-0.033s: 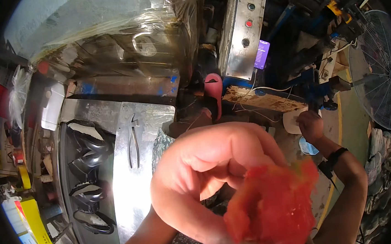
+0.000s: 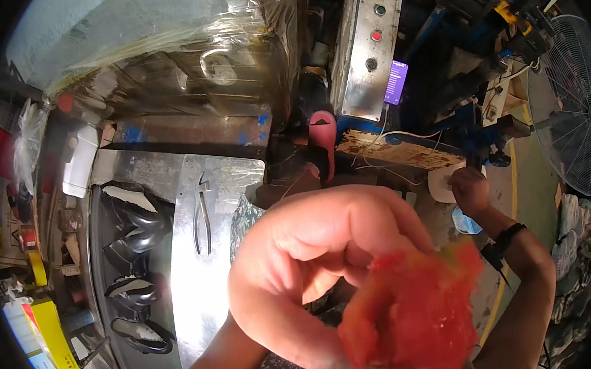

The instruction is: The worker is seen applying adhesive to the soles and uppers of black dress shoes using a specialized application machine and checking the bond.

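Close in front of me, my left hand (image 2: 280, 255) curls its fingers and thumb around a wet, pulpy red piece of fruit (image 2: 417, 314). The fruit is torn and ragged, slightly blurred, and hides my fingertips. Farther off on the right, my right hand (image 2: 471, 190) has its fingers curled beside a white rounded object (image 2: 441, 184); whether it holds anything is hidden. A black band (image 2: 509, 236) circles that wrist. A blue-and-white cup-like container (image 2: 465, 221) stands just below the right hand.
Long-handled pliers (image 2: 201, 216) lie on the metal tabletop (image 2: 194, 310) at left. Several black shoe uppers (image 2: 137, 294) line the dark strip beside it. Ahead are a control panel (image 2: 361, 54) and a pink slipper (image 2: 322, 141). A large fan (image 2: 581, 106) stands far right.
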The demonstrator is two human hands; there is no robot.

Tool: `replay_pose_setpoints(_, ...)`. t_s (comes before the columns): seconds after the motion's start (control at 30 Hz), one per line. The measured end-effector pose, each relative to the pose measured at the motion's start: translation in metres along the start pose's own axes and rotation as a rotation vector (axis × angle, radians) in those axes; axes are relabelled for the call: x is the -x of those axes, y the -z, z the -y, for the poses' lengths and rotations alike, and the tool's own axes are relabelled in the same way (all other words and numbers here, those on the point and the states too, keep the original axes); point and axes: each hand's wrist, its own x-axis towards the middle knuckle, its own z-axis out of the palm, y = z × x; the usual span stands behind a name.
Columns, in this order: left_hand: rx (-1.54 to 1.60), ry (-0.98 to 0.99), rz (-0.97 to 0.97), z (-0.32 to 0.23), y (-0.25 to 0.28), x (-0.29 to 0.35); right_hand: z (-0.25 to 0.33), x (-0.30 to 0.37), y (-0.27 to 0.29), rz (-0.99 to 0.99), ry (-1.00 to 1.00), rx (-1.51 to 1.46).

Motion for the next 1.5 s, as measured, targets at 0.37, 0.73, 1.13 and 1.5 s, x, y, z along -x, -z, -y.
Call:
replay_pose_setpoints(0.37, 0.108, -0.190, 0.194, 0.022, 0.008, 0.003, -0.001, -0.003, -0.002, -0.128, 0.040, -0.124)
replay_pose_setpoints(0.73, 0.251, -0.187, 0.188, 0.023, -0.014, -0.005, 0.000, -0.002, -0.002, -0.113, -0.006, -0.134)
replay_pose_setpoints(1.13, 0.214, 0.218, 0.159, 0.010, -0.008, 0.023, 0.003, -0.001, 0.001, -0.099, 0.011, -0.088)
replay_pose_setpoints(1.5, 0.320, -0.350, 0.567, 0.055, -0.014, -0.008, 0.002, 0.000, 0.002, 0.000, 0.007, -0.001)
